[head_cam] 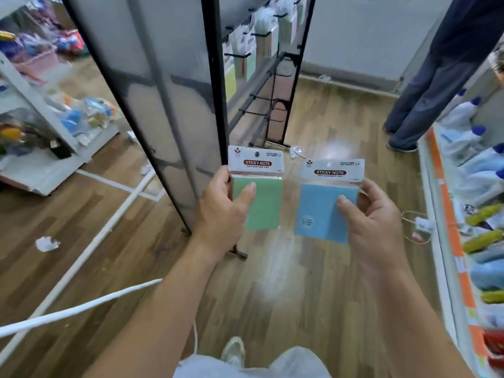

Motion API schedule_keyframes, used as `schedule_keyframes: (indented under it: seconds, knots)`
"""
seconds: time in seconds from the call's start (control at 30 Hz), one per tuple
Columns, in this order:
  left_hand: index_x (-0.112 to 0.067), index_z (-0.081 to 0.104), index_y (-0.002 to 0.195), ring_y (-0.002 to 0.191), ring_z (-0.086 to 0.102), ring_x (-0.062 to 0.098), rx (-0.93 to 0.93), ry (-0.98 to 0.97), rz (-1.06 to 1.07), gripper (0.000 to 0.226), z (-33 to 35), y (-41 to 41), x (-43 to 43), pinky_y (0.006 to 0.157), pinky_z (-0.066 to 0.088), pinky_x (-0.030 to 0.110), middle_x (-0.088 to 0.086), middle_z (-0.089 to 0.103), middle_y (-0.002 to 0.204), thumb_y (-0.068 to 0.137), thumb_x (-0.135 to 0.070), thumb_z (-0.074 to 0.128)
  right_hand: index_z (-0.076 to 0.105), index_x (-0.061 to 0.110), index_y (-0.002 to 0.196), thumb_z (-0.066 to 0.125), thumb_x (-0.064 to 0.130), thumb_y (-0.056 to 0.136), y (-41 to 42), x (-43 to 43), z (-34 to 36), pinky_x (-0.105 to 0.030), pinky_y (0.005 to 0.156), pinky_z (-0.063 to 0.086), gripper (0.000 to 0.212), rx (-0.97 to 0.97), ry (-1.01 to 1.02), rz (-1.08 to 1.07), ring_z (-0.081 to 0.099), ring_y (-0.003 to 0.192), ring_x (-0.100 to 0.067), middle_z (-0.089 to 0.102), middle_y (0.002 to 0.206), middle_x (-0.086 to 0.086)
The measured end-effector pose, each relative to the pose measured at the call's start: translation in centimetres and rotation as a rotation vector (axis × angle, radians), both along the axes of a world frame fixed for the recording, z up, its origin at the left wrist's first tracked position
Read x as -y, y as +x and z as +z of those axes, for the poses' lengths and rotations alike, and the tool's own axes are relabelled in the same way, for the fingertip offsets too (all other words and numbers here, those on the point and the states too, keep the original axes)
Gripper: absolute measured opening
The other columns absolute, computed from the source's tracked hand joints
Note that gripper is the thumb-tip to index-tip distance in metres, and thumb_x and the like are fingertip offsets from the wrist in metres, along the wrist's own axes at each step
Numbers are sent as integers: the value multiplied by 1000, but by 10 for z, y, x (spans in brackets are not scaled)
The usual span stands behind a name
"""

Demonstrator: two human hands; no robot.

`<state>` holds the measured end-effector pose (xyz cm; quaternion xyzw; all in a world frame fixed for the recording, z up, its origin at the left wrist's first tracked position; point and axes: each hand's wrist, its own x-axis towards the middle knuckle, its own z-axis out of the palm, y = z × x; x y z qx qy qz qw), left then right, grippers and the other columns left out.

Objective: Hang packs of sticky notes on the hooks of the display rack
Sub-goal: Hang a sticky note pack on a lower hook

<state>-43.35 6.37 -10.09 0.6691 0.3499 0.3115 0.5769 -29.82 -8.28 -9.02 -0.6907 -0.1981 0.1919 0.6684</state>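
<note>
Left hand grips one green pack; right hand, one blue pack.

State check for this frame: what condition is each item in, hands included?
green pack, held in the left hand, not hung.
blue pack, held in the right hand, not hung.
left hand, grips green pack, thumb on front.
right hand, grips blue pack, thumb on front.
upper hooks, carrying hung packs.
lower hooks, bare.
display rack, standing upright.

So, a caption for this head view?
Left hand holds green pack, right hand blue pack, facing the display rack.
</note>
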Motion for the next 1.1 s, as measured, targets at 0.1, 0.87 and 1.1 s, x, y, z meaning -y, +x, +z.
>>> schedule_keyframes:
  seconds: [0.1, 0.87, 1.1]
  knots:
    - [-26, 60, 105, 95, 70, 14, -31, 52, 16, 22, 2, 57, -30, 83, 57, 50, -7, 74, 102, 83, -31, 59, 44, 23, 139, 50, -3, 95, 59, -30, -3, -11, 60, 48, 51, -40, 37, -10, 67, 78, 1, 70, 107, 3]
    - [-38, 44, 141, 131, 45, 1, -141, 183, 726, 53, 27, 286, -159, 110, 41, 33, -16, 48, 145, 97, -11, 54, 58, 27, 119, 49, -10, 89, 344, -305, 24, -4, 69, 41, 49, 239, 37, 848, 54, 87, 16, 56, 109, 21]
    - [-27, 45, 142, 114, 28, -37, -204, 235, 822, 53, 15, 303, -182, 98, 22, -6, -39, 39, 127, 95, -4, 56, 58, 19, 130, 48, -7, 91, 364, -372, 23, -5, 63, 41, 48, 293, 27, 906, 53, 76, 12, 55, 109, 11]
